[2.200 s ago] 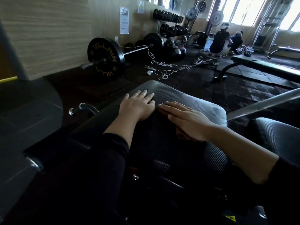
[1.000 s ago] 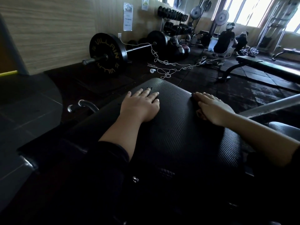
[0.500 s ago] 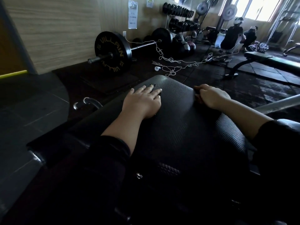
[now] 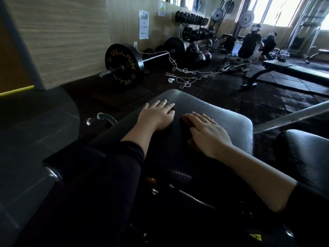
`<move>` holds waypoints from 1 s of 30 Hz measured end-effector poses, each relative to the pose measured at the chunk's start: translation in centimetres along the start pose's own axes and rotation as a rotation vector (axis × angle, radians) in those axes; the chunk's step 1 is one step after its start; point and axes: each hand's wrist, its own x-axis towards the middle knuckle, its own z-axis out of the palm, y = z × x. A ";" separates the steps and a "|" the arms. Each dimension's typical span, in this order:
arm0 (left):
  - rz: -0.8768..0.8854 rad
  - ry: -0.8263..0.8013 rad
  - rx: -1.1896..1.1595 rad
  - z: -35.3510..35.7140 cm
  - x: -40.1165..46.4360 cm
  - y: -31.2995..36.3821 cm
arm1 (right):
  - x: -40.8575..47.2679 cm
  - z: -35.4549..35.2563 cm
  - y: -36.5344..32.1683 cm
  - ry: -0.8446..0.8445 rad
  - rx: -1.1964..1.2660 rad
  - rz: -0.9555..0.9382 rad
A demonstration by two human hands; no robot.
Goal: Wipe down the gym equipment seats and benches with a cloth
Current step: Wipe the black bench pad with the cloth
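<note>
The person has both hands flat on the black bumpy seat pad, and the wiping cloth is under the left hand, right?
Not quite. The head view shows both hands flat on the black ribbed seat pad, but the dark brownish cloth is under the right hand. The left hand rests bare on the pad.

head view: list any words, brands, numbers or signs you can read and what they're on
"VILLAIN", printed twice in gold round the face of the black barbell plate; small numbers beside it are too blurred to read.
Paper notice on the wall: text too small to read.
Second wall notice: unreadable.
Yellow warning triangle sticker on the machine frame: a symbol, no words legible.
</note>
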 end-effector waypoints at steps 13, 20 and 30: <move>-0.020 0.015 -0.144 -1.2 -11.8 -7.5 | -0.4 -0.3 -0.5 -0.010 0.058 0.119; -0.045 0.060 -0.153 -0.9 -11.9 -7.3 | 1.7 0.1 -0.3 -0.116 0.056 0.093; -0.061 0.069 -0.258 -0.5 -11.2 -8.0 | -4.4 1.2 -7.1 -0.164 -0.030 -0.619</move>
